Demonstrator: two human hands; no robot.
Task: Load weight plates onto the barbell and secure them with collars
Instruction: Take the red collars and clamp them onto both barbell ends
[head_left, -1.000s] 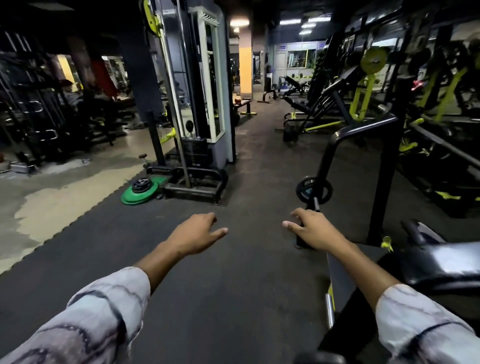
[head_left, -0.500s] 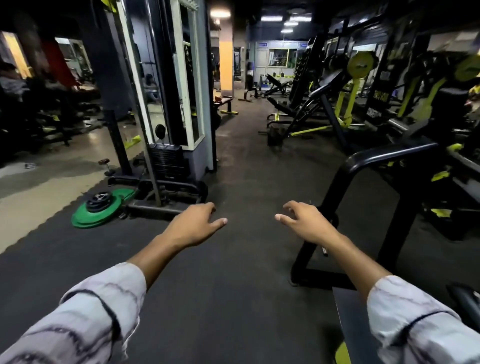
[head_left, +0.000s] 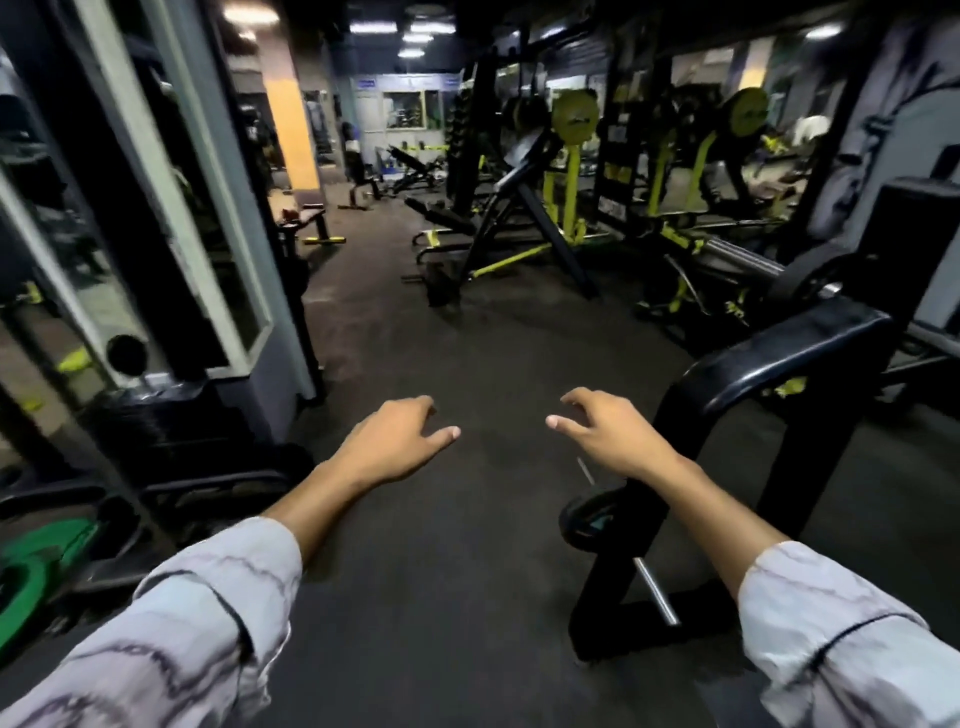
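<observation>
My left hand (head_left: 396, 442) and my right hand (head_left: 610, 435) are stretched out in front of me over the dark rubber floor, fingers loosely apart and holding nothing. A small black weight plate (head_left: 589, 521) sits on a chrome bar (head_left: 655, 590) low at the right, just under my right forearm, beside a black rack frame (head_left: 779, 358). A green weight plate (head_left: 36, 571) with a dark plate on top of it lies on the floor at the far left. No collar is visible.
A tall cable machine (head_left: 171, 249) with a weight stack stands close on the left. Yellow and black machines (head_left: 566, 197) and benches fill the right and the back. An open aisle of dark floor (head_left: 467, 364) runs ahead between them.
The view has swung right and moved forward: the green plate slid to the left edge and the cable machine came closer. Both hands stay out in front, empty, fingers a little more curled.
</observation>
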